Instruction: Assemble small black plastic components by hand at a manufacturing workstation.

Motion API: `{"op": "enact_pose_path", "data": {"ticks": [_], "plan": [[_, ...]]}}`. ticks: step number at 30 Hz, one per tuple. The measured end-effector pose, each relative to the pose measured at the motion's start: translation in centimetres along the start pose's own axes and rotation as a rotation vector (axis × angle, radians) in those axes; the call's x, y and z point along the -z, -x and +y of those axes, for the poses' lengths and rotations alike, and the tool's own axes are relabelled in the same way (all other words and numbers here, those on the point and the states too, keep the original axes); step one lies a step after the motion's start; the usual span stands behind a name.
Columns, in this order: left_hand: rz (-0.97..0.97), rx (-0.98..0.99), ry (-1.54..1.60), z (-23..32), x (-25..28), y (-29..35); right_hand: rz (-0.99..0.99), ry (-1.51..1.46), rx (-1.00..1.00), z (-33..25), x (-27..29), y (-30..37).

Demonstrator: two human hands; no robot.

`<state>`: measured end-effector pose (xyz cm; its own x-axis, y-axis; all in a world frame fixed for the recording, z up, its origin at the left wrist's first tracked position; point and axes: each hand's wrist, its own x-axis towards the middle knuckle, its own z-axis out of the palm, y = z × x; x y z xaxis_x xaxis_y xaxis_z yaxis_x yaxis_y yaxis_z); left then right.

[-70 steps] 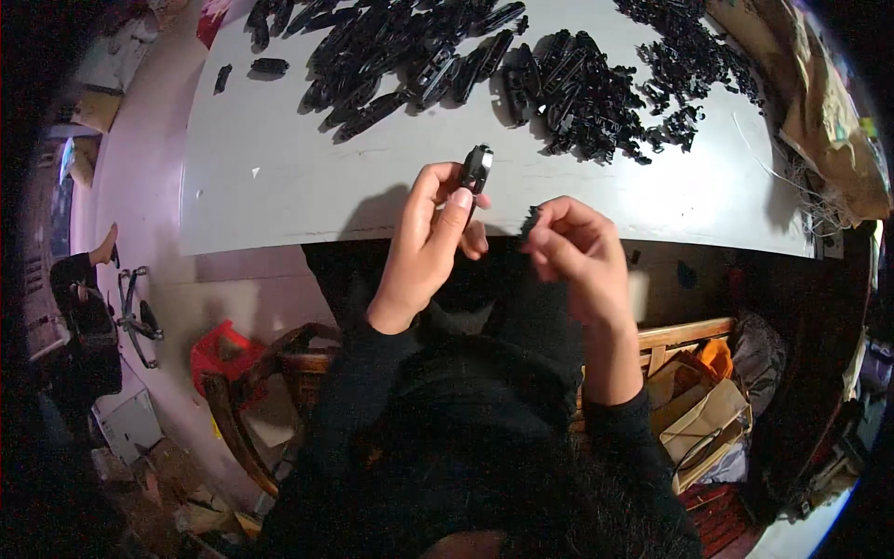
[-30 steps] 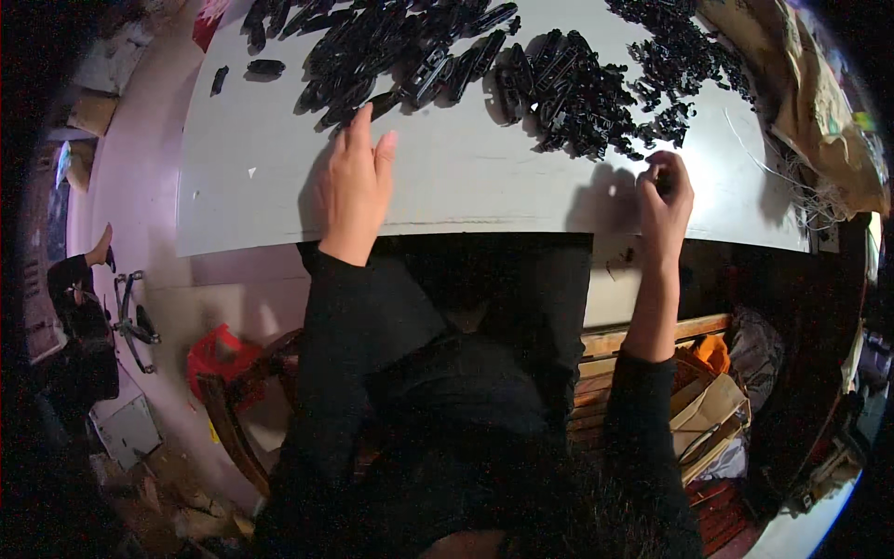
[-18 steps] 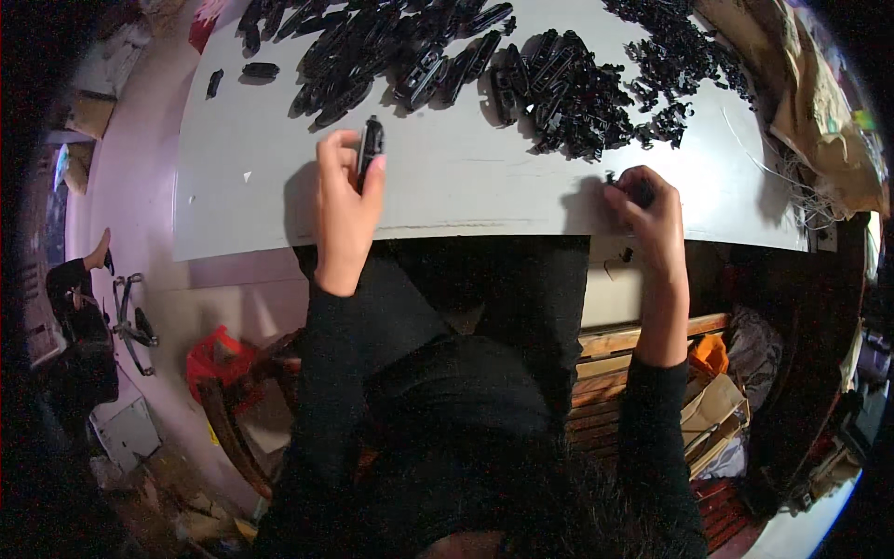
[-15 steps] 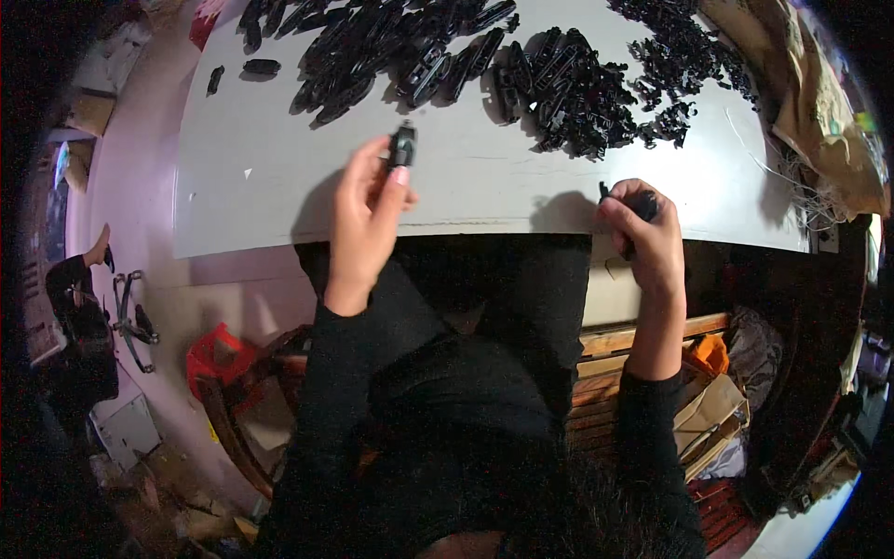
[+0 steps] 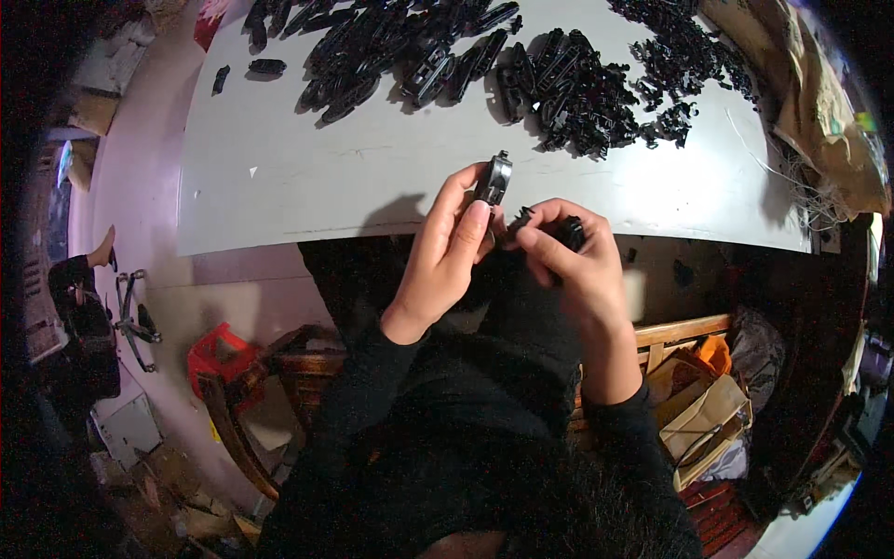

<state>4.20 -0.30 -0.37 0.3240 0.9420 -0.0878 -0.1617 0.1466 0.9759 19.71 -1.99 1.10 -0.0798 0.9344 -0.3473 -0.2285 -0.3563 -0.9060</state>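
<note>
Left hand angles up and to the right from its dark sleeve, its wrist fairly straight, with the thumb laid along one side of a long black part and the index finger bent against the other. It is closed only as far as the part's width allows, gripping the lower portion, so the upper end sticks out beyond the fingers, leaning slightly right. The part is held up in front of the table's near edge.

Right hand comes up from the lower right and tips inward, its knuckles toward the tabletop. Thumb and index finger pinch a small black piece, which points toward the left hand, just beside it; the other fingers curl loosely around more black pieces (how many, the fingers hide).

Both forearms lean in toward each other, the hands close together near the edge and over the lap. Farther back on the table lie a heap of long black parts and, to its right, a spread of small black pieces.
</note>
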Motion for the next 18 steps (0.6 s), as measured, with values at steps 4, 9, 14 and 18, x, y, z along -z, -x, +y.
{"op": "enact_pose_path", "data": {"ticks": [4,9,14,18], "plan": [[-0.017,-0.061,-0.010,-0.2,0.2,0.0,-0.002,-0.018,0.037,-0.1,-0.8,0.0],[-0.076,-0.112,-0.323,-0.6,1.0,0.1,-0.118,0.334,0.223,0.0,-0.8,-0.1],[-0.229,-0.199,-0.234,-0.3,0.5,-0.1,0.044,0.411,0.317,-0.9,-1.3,-0.1],[-0.211,-0.139,-0.177,-0.5,0.7,-0.1,0.127,0.335,0.359,0.5,-0.8,-0.9]]}}
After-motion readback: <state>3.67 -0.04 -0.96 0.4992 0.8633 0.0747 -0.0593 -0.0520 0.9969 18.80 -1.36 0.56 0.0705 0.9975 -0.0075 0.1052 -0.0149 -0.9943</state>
